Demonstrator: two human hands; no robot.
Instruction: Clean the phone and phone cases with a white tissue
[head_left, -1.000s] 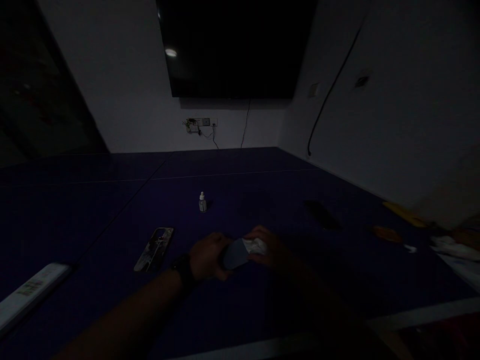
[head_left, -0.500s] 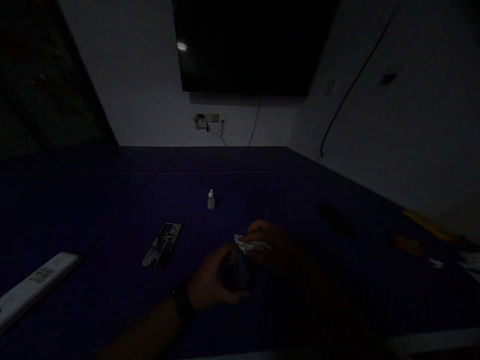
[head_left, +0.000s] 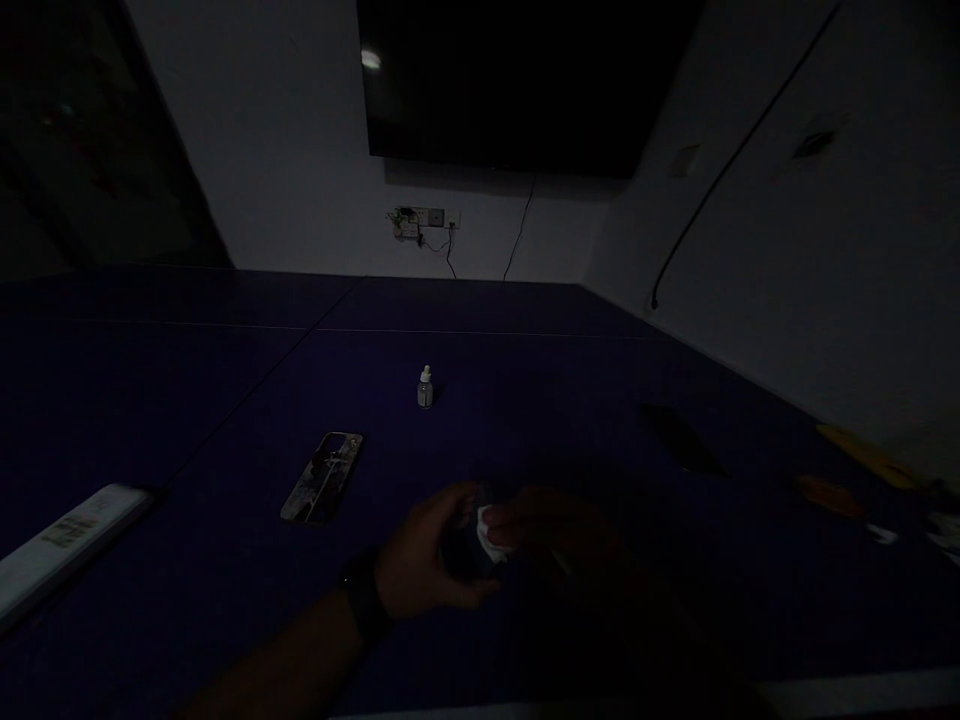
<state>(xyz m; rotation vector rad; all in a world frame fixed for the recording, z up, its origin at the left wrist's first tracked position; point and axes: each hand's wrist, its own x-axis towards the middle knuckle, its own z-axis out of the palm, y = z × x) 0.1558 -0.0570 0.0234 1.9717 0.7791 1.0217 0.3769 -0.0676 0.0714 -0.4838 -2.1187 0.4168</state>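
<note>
In dim light, my left hand (head_left: 421, 555), with a dark band at the wrist, grips the edges of a dark, flat object (head_left: 469, 552) that looks like a phone. My right hand (head_left: 551, 525) presses a folded white wipe (head_left: 491, 540) against its face; shadow hides most of that hand. Beyond the hands a small dropper bottle (head_left: 425, 390) with a white top stands upright. A patterned phone case (head_left: 324, 478) with a camera cutout lies to the left of my hands.
On the purple table (head_left: 480, 370) a long white box (head_left: 71, 545) lies far left. A dark flat slab (head_left: 681, 438), an orange item (head_left: 829, 495) and a yellow item (head_left: 866, 455) lie to the right. A large screen (head_left: 510, 80) hangs on the wall above a socket strip (head_left: 427, 217).
My right hand has moved down with the wipe, from the object's top edge onto its face. My left hand keeps its hold. The view has tilted slightly.
</note>
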